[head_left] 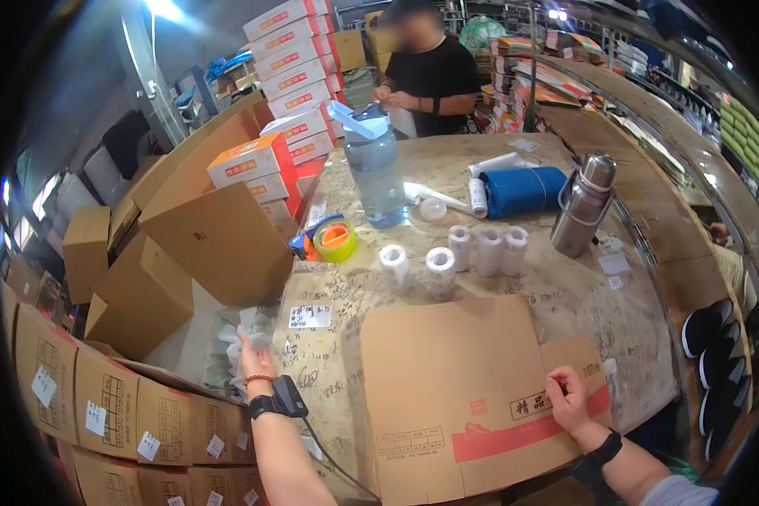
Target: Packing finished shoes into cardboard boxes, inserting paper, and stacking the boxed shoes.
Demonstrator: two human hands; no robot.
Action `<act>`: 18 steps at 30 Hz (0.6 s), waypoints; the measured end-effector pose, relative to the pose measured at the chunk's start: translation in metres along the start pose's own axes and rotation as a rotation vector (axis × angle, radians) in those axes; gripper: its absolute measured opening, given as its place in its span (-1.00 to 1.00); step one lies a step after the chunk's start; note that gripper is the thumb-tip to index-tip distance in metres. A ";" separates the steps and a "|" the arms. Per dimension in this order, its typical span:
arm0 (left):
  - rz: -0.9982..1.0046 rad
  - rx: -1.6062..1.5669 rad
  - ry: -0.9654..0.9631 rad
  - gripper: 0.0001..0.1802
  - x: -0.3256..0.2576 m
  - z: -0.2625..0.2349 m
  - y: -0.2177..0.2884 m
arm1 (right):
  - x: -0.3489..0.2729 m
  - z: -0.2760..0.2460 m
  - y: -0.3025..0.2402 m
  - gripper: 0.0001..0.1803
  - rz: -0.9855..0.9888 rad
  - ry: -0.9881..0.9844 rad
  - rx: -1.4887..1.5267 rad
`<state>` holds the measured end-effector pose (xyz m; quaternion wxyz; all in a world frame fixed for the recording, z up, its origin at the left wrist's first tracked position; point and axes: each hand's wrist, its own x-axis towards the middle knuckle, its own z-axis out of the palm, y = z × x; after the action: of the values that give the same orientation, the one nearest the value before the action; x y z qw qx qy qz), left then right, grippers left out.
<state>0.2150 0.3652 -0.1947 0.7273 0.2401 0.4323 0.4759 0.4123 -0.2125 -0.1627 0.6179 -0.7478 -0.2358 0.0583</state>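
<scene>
My left hand (257,364), with a red bead bracelet and a black wrist strap, is at the table's left edge. Its fingers are closed on crumpled clear plastic (246,327), and the fingertips are partly hidden. My right hand (568,399) rests with curled fingers over a flattened cardboard carton (447,371); nothing shows in its grasp. The carton lies on the table in front of me, its red printed band under the right hand. A black wristband is on my right wrist.
Several label rolls (440,263), a blue water bottle (375,177), a steel flask (584,205), a blue roll (524,191) and tape (337,242) stand across the table (320,291). Cartons (135,396) flank the left; black shoes (707,329) sit right. A person (438,76) works opposite.
</scene>
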 end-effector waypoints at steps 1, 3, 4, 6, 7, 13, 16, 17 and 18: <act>0.054 0.043 -0.096 -0.24 0.000 -0.006 -0.003 | 0.001 0.000 0.000 -0.90 -0.004 -0.015 -0.005; 0.104 0.087 -0.191 -0.19 -0.020 0.001 -0.018 | -0.001 -0.002 -0.002 -0.91 -0.001 -0.006 -0.005; 0.338 0.621 -0.080 -0.15 -0.027 -0.001 -0.022 | 0.002 -0.001 -0.002 -0.91 -0.006 -0.021 -0.002; 0.726 1.198 -0.097 -0.12 -0.063 0.008 -0.040 | 0.009 -0.001 -0.002 -0.90 0.080 0.008 0.177; 0.889 1.228 -0.254 -0.13 -0.101 0.021 -0.049 | 0.018 0.000 -0.006 -0.90 0.083 0.019 0.167; 0.903 1.554 -0.508 -0.08 -0.219 0.008 -0.083 | 0.136 0.073 -0.085 -0.68 -0.415 -0.310 -0.353; 0.959 1.573 -0.482 -0.11 -0.222 0.015 -0.088 | 0.183 0.118 -0.090 -0.71 -0.376 -0.276 -0.584; 0.971 1.577 -0.488 -0.14 -0.223 0.016 -0.089 | 0.195 0.127 -0.082 -0.73 -0.401 -0.298 -0.781; 0.983 1.587 -0.484 -0.18 -0.220 0.014 -0.087 | 0.205 0.137 -0.079 -0.74 -0.427 -0.324 -0.970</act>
<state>0.2314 0.1305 -0.1660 0.1420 0.9079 0.3176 0.2340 0.5184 0.0075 -0.0772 0.1564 -0.8637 -0.4741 -0.0693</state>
